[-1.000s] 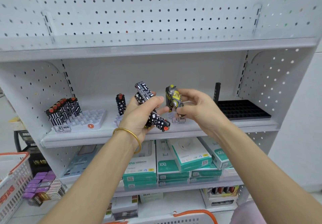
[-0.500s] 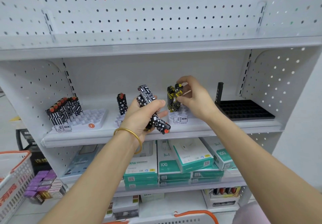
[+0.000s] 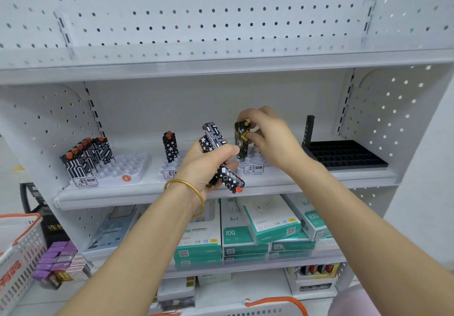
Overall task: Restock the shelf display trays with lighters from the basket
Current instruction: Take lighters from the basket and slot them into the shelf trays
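Observation:
My left hand [image 3: 208, 165] grips a bunch of black-and-white patterned lighters [image 3: 222, 158] in front of the middle shelf. My right hand [image 3: 267, 138] pinches the top of a black-and-yellow lighter [image 3: 242, 138], which stands upright in a white display tray [image 3: 255, 165]. To the left, a second white tray [image 3: 169, 170] holds star-patterned lighters [image 3: 170, 147]. A third white tray [image 3: 127, 168] at the far left holds several black-and-white lighters [image 3: 86, 158]. A black tray [image 3: 344, 154] sits at the right with one dark lighter [image 3: 308, 129] at its back corner.
An orange-rimmed white basket [image 3: 17, 254] hangs at the lower left; another basket's orange handle [image 3: 277, 302] shows at the bottom. Green and white boxes [image 3: 245, 234] fill the shelf below. Purple packs [image 3: 56, 259] lie stacked at the lower left. A perforated back panel [image 3: 221, 15] rises above.
My right hand carried the black-and-yellow lighter away from my left hand to the tray and stood it upright there. My left hand stayed nearly still with its bunch.

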`<state>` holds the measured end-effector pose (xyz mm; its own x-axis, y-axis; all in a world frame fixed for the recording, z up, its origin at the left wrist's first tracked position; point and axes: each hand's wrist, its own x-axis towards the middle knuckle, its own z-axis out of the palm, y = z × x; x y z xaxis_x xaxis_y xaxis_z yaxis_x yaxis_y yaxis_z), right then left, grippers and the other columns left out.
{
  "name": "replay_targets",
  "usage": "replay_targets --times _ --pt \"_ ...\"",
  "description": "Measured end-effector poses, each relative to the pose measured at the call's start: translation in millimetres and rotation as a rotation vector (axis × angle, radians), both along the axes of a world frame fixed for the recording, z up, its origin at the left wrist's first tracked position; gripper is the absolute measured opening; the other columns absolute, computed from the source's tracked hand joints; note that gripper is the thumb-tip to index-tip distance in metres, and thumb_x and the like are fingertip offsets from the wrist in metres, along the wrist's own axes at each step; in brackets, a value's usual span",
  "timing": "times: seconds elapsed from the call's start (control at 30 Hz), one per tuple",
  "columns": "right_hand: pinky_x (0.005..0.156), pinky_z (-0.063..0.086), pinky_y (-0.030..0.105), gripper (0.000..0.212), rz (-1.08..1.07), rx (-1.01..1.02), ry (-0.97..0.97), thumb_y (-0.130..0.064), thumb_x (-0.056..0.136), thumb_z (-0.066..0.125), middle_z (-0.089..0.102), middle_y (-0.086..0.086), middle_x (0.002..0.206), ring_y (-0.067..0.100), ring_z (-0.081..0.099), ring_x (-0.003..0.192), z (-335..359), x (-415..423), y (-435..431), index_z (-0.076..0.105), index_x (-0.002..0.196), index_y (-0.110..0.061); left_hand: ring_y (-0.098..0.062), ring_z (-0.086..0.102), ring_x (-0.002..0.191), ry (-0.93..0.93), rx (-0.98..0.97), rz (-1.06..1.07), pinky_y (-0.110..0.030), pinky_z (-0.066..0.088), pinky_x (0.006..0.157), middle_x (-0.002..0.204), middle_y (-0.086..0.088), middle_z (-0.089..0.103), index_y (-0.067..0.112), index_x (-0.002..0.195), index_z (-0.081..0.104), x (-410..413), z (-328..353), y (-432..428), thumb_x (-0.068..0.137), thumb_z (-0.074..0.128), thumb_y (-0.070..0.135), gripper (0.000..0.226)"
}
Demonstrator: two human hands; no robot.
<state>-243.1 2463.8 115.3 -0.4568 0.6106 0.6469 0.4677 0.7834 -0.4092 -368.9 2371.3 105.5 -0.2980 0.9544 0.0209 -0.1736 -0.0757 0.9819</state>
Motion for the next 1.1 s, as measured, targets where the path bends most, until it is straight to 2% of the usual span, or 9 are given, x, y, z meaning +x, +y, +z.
replay_targets --times 0.23,0.43,0.57,0.7,0.77,0.83,0.9,0.97,1.1 --pt "0.079 0.049 0.044 0.022 -0.051 -0.033 -0.038 -0.020 0.086 0.060 0.048 0.005 0.094 0.030 0.056 0.081 6.1 -3.5 1.0 0.059 0.108 -0.015 -0.022 0.071 0.089 0.007 0.010 0.005 -0.044 0.051 0.087 0.075 0.001 0.065 0.021 0.097 0.056 0.7 -0.4 -0.8 0.078 0.072 0.015 0.026" --pt "0.078 0.050 0.046 0.019 -0.072 -0.010 -0.085 -0.014 0.086 0.057 0.053 0.010 0.101 0.031 0.056 0.085 3.7 -7.1 0.9 0.059 0.105 -0.013 -0.022 0.071 0.089 -0.002 0.010 0.008 -0.037 0.052 0.077 0.076 0.001 0.065 0.020 0.099 0.056 2.0 0.8 -1.9 0.079 0.072 0.015 0.026" --pt "0.077 0.050 0.044 0.022 -0.084 -0.004 -0.077 -0.010 0.085 0.059 0.049 0.010 0.105 0.032 0.057 0.082 -3.3 -10.1 -0.8 0.064 0.106 -0.015 -0.021 0.071 0.088 -0.001 0.008 0.006 -0.044 0.052 0.085 0.080 0.000 0.066 0.020 0.100 0.056 2.7 1.7 -4.0 0.079 0.072 0.014 0.027" --pt "0.082 0.049 0.043 0.038 -0.091 -0.037 -0.055 -0.004 0.087 0.052 0.048 0.010 0.108 0.030 0.058 0.087 -5.4 -3.8 -0.1 0.063 0.118 -0.023 -0.022 0.070 0.092 0.006 0.007 0.005 -0.045 0.051 0.087 0.079 0.000 0.066 0.020 0.100 0.056 3.0 2.8 -5.0 0.079 0.072 0.015 0.027" --pt "0.079 0.051 0.044 0.049 -0.114 -0.037 -0.021 0.001 0.087 0.046 0.049 0.009 0.107 0.029 0.060 0.087 -3.9 0.8 -3.3 0.059 0.124 -0.028 -0.021 0.070 0.092 -0.002 0.015 0.000 -0.039 0.054 0.078 0.082 -0.001 0.065 0.019 0.104 0.055 2.8 2.6 -7.1 0.079 0.071 0.014 0.030" --pt "0.075 0.053 0.044 0.049 -0.124 -0.071 0.083 0.002 0.087 0.044 0.051 0.006 0.103 0.024 0.063 0.081 2.0 5.8 -12.3 0.059 0.124 -0.027 -0.018 0.071 0.085 -0.010 0.049 -0.028 -0.028 0.054 0.058 0.085 0.000 0.064 0.017 0.110 0.054 2.8 3.1 -11.7 0.081 0.069 0.013 0.034" --pt "0.069 0.056 0.038 0.036 -0.034 -0.189 0.209 -0.002 0.089 0.048 0.057 0.007 0.099 0.018 0.065 0.071 12.4 9.3 -26.5 0.063 0.116 -0.021 -0.014 0.071 0.074 0.005 0.083 -0.049 -0.021 0.048 0.048 0.084 0.002 0.062 0.016 0.113 0.053 4.2 4.3 -17.1 0.082 0.068 0.011 0.035" --pt "0.059 0.056 0.034 0.023 0.149 -0.387 0.280 -0.010 0.092 0.053 0.061 0.010 0.095 0.014 0.062 0.061 23.0 9.2 -44.8 0.064 0.111 -0.015 -0.010 0.065 0.062 0.062 0.103 -0.041 -0.019 0.045 0.047 0.080 0.005 0.061 0.017 0.111 0.055 6.6 4.9 -21.1 0.081 0.069 0.011 0.034" --pt "0.054 0.051 0.037 0.021 0.332 -0.542 0.254 -0.017 0.086 0.064 0.056 0.005 0.078 0.017 0.056 0.061 27.0 -1.3 -63.0 0.062 0.107 -0.018 -0.006 0.057 0.056 0.126 0.156 -0.036 -0.016 0.046 0.050 0.063 0.010 0.063 0.021 0.090 0.060 13.1 3.8 -23.4 0.079 0.070 0.006 0.021"
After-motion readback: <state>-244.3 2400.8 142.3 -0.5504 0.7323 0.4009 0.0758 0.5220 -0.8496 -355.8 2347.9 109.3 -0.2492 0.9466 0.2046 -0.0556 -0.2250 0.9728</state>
